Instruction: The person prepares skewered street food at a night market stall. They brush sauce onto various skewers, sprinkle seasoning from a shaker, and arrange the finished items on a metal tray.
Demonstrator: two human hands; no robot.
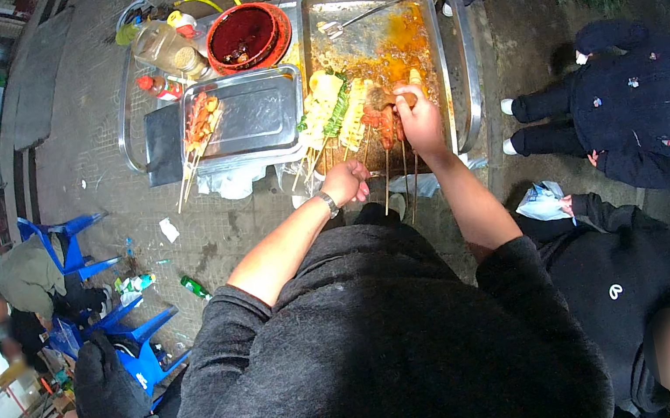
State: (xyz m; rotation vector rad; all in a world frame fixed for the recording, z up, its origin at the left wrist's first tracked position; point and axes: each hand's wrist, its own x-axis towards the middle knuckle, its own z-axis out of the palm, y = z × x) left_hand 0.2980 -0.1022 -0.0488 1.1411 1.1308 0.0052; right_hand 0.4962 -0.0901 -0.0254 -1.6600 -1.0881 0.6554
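Observation:
My right hand [419, 118] holds a brush [383, 98] by its handle, its bristles over the skewered food at the front of a large metal tray [441, 58]. Under and beside the brush lie reddish sausage-like skewers [387, 128], pale ridged skewers [355, 120] and leafy greens [335, 117]. My left hand [349, 183] is near the tray's front edge, fingers loosely curled, with nothing seen in it. Left of that tray, a smaller steel tray [252, 113] bears several skewers of reddish food [202, 125]. Metal tongs [366, 16] rest at the back of the large tray.
A red bowl of dark sauce [243, 35], a clear jar [154, 43] and a red-capped bottle [158, 87] stand behind the small tray. People stand at the right, one holding a plastic bag [540, 202]. Blue stools [143, 354] and seated people are at the left.

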